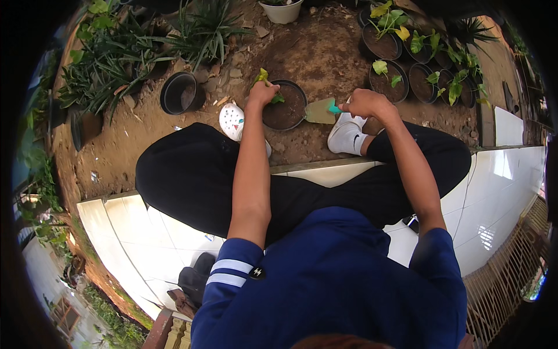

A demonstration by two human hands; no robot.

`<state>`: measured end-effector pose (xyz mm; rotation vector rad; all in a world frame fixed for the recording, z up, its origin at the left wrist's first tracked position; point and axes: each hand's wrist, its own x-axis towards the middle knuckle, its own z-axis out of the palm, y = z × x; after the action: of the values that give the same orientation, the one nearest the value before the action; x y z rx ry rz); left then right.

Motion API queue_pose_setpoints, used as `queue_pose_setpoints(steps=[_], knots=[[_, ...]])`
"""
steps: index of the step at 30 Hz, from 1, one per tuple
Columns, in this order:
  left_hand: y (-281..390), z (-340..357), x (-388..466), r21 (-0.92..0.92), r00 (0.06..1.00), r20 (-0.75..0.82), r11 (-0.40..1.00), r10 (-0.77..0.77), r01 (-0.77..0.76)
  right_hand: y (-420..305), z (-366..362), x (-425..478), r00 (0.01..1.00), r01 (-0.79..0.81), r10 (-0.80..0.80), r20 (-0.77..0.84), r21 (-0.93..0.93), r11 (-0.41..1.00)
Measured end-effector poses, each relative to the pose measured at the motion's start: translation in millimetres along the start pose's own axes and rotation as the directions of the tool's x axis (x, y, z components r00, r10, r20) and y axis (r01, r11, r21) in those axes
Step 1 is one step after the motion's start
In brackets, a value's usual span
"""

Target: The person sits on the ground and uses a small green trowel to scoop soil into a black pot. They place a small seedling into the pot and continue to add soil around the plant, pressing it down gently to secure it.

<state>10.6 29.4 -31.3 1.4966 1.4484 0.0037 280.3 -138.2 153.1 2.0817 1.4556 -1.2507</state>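
My left hand [263, 94] is closed around a small leafy plant [262, 76], whose yellow-green leaves stick out past the fingers. It is at the left rim of a black plastic pot [285, 126] with brown soil inside. A green leaf [277, 98] hangs over that soil. In my right hand [366, 104] is the turquoise handle of a garden trowel [321, 111]. The trowel's flat, soil-stained blade points left, its tip against or very near the pot's right side. The pot stands on bare ground between my feet.
An empty-looking black pot [181, 93] stands at left, near spiky plants [209, 35]. Several potted seedlings [390, 80] fill the upper right. A white pot [282, 11] is at the top. My white clogs [231, 121] flank the work; a white tiled ledge [144, 235] lies below me.
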Motion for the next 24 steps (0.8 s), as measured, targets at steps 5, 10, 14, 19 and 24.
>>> queue_pose_setpoints(steps=[5, 10, 14, 19, 24], knots=[[-5, 3, 1, 0.002, 1.0, 0.003, 1.0, -0.01, 0.01, 38, -1, 14, 0.996, 0.001, -0.027, 0.083, 0.298, 0.955], [8, 0, -7, 0.058, 0.999, 0.015, 0.997, -0.052, 0.051, 53, 0, 23, 0.995, -0.083, 0.034, 0.096, 0.566, 0.82], [19, -4, -23, 0.057, 0.992, 0.08, 0.994, -0.098, 0.093, 57, 21, 33, 0.983, -0.178, 0.077, 0.166, 0.782, 0.597], [31, -9, -33, 0.001, 0.964, 0.156, 0.976, -0.213, 0.216, 43, 92, 80, 0.96, -0.112, 0.274, 0.054, 0.973, 0.204], [39, -4, -42, -0.103, 0.946, 0.249, 0.965, -0.209, 0.241, 16, 167, 137, 0.931, -0.136, 0.354, 0.085, 0.983, 0.122]])
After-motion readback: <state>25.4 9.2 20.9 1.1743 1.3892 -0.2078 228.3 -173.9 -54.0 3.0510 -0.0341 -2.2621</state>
